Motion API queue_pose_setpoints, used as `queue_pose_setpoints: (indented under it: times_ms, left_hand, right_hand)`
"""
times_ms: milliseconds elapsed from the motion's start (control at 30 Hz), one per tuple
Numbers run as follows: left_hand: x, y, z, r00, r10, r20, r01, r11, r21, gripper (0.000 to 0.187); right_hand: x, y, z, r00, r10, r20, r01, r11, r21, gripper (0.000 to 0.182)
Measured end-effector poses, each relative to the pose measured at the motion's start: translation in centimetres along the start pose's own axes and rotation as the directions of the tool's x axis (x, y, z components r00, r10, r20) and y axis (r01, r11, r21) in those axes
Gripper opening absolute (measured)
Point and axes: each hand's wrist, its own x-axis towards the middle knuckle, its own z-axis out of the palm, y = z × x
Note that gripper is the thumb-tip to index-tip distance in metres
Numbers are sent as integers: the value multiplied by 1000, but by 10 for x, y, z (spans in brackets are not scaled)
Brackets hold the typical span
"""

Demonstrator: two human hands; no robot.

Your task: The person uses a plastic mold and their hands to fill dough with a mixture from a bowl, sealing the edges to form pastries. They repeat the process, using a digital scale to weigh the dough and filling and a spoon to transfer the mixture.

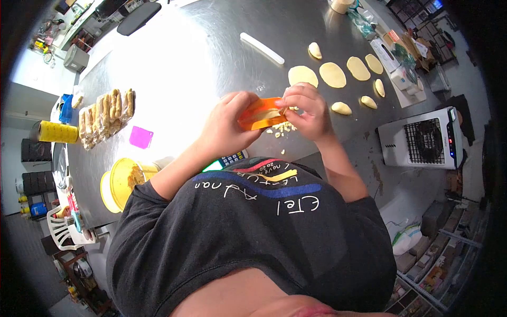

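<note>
My left hand (229,119) grips an orange plastic dumpling press (252,117) close to my chest, with its trough facing up. Pale dough (270,114) lies inside the press. At its right end, my right hand (310,112) has its fingertips pinched together on the dough's edge. Small dough crumbs (284,127) are scattered on the metal table below. Flat dough rounds (332,75) lie ahead and to the right, among several folded half-moon pastries (341,108).
A white rolling pin (262,48) lies farther back. To the left are bagged stick-shaped snacks (107,113), a pink scraper (140,137) and a yellow tub (109,190). Near my body sits a scale (232,159). An air cooler (417,138) stands beyond the right edge.
</note>
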Motion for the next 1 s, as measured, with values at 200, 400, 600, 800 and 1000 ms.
queue_pose_setpoints:
  times_ms: [200, 400, 600, 800, 1000]
  left_hand:
    - [-1, -2, 6, 1000, -19, -15, 18, 998, -55, 40]
    - [-1, -1, 4, 999, -38, -24, 36, 997, -74, 39]
    - [-2, -5, 7, 997, -74, 4, 74, 995, -70, 41]
    - [1, 0, 10, 999, -18, -43, 15, 997, -79, 39]
    - [-1, -4, 7, 998, 30, -62, -32, 999, -33, 35]
  right_hand:
    - [-11, 11, 13, 996, -2, -88, -3, 998, -60, 17]
    - [-6, 2, 6, 975, 157, -159, -138, 983, 121, 16]
    - [-3, 11, 0, 999, -33, 7, 33, 998, 53, 14]
    - [-17, 17, 11, 968, 66, -240, -67, 998, 6, 10]
    - [-21, 35, -5, 915, 313, -253, -333, 942, -38, 23]
